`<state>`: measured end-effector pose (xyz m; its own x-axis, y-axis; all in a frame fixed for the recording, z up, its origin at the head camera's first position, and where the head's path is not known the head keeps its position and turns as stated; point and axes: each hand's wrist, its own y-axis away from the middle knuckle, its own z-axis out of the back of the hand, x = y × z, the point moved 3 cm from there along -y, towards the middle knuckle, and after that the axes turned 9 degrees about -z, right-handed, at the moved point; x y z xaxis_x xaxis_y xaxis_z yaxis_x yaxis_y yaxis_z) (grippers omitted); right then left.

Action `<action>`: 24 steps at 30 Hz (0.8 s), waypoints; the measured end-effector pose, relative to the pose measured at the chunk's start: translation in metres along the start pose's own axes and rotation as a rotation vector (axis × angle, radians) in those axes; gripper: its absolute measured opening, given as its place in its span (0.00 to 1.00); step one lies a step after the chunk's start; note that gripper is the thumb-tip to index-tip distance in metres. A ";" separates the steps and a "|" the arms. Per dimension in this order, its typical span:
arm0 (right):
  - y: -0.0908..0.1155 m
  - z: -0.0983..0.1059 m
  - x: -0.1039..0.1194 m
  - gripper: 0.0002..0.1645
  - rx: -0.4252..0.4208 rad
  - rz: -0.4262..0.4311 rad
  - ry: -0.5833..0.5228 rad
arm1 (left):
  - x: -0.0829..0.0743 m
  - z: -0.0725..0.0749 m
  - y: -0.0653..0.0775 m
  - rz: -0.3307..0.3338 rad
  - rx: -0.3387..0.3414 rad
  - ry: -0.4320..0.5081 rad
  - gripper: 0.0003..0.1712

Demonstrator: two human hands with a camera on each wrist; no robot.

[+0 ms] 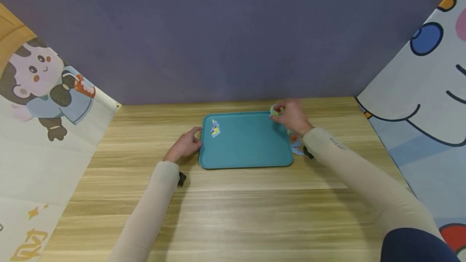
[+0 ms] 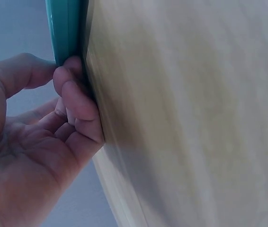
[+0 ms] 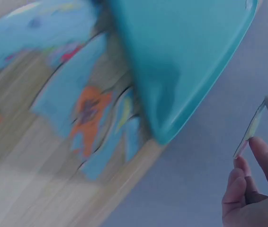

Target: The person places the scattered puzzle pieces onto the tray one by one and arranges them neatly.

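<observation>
A teal tray [image 1: 247, 140] lies on the wooden table. On its upper left sits a flat puzzle piece [image 1: 215, 128] in purple and yellow. My left hand [image 1: 185, 145] holds the tray's left edge; the left wrist view shows the thumb and curled fingers [image 2: 79, 99] at the rim. Over the tray's far right corner, my right hand [image 1: 291, 115] pinches a thin, colorful puzzle piece [image 1: 274, 110]. In the right wrist view that piece [image 3: 250, 130] appears nearly edge-on between thumb and fingers, clear of the tray surface.
Several blue and orange puzzle pieces [image 3: 89, 113] lie on the table just right of the tray, partly hidden by my right forearm in the head view. A dark wall [image 1: 233, 39] stands behind the table [image 1: 240, 209], with printed cartoon panels [image 1: 429, 104] on both sides.
</observation>
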<state>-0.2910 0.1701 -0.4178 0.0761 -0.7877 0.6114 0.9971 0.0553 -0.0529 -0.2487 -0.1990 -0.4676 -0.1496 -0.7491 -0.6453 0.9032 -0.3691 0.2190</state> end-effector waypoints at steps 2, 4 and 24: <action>0.001 -0.005 0.006 0.19 0.015 0.024 0.005 | 0.000 0.000 0.000 0.001 -0.003 0.000 0.35; 0.002 -0.009 0.012 0.19 0.026 0.047 0.016 | 0.000 0.001 0.001 0.004 -0.004 0.003 0.35; 0.003 -0.052 0.053 0.11 0.144 0.190 0.053 | 0.003 0.001 0.000 -0.016 -0.012 0.001 0.35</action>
<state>-0.2843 0.0971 -0.4267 0.2661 -0.7858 0.5583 0.9559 0.2898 -0.0476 -0.2494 -0.2019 -0.4683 -0.1638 -0.7425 -0.6494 0.9056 -0.3743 0.1995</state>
